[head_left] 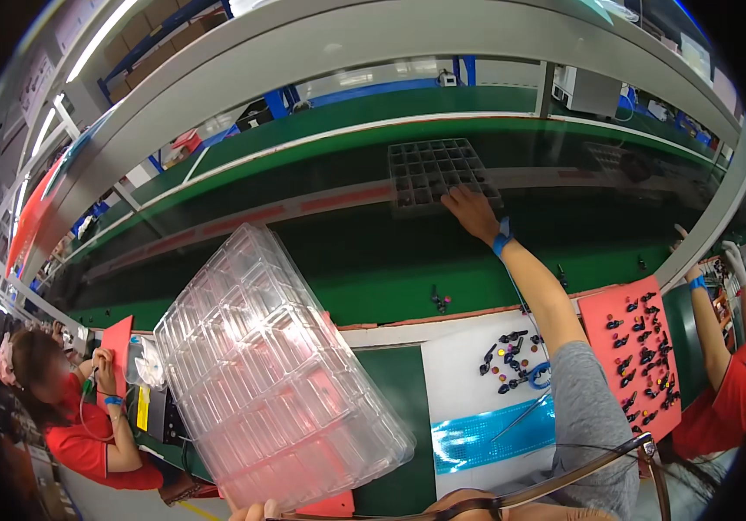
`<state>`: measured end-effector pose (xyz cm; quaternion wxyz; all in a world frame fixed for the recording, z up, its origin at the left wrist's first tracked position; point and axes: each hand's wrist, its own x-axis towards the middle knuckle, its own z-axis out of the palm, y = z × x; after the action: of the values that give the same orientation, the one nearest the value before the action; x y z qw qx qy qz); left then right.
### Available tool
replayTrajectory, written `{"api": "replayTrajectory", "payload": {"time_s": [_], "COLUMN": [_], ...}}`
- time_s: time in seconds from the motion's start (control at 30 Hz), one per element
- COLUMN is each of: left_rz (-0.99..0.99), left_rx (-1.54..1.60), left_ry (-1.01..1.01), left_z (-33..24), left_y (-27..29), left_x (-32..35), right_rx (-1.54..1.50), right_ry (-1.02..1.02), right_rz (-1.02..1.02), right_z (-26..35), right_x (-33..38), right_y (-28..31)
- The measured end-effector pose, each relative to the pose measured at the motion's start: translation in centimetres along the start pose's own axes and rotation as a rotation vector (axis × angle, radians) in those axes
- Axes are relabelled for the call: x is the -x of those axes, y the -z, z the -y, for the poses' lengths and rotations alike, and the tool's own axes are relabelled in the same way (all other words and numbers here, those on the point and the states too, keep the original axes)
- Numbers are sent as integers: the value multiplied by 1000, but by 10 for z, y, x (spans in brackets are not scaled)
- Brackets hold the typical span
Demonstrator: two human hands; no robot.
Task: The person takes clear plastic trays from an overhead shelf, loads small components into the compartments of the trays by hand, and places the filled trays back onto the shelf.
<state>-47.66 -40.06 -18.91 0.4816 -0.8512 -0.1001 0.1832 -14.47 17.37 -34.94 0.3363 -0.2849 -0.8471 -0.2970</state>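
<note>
My right hand point(470, 214) reaches far over the dark belt to a clear compartment tray point(425, 161). Its fingers are bent at the tray's near right part; what they pinch, if anything, is hidden. A blue band point(501, 237) circles that wrist. On the left, a big stack of clear plastic compartment trays point(277, 373) leans tilted, its cells bare. My left hand point(254, 511) shows only its fingertips at the lower edge, curled on the stack's near edge. Small black parts point(516, 354) with coloured ends lie on a white sheet point(451, 356) below my right arm.
A pink mat point(594, 347) on the right bears several rows of black parts. Blue film point(477, 441) lies on the white sheet. Loose parts point(439, 300) sit at the belt's near side. Co-workers in red sit left point(95, 443) and right point(720, 408). A grey rail point(330, 65) crosses overhead.
</note>
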Motion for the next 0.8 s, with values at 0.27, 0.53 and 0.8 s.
{"api": "replayTrajectory", "payload": {"time_s": [0.27,0.53,0.8], "left_rz": [35,-154,-100], "left_rx": [288,496,80], "left_ry": [798,1413,540], "left_z": [7,-35,-31], "left_y": [14,16,-8], "left_x": [-19,-41,-8], "right_rx": [-360,-591,-309], "right_ry": [-64,-111,-159], "right_rz": [323,396,261], "right_z": [-9,-26,-16], "right_x": [2,1,-7], "right_y": [6,13,25]}}
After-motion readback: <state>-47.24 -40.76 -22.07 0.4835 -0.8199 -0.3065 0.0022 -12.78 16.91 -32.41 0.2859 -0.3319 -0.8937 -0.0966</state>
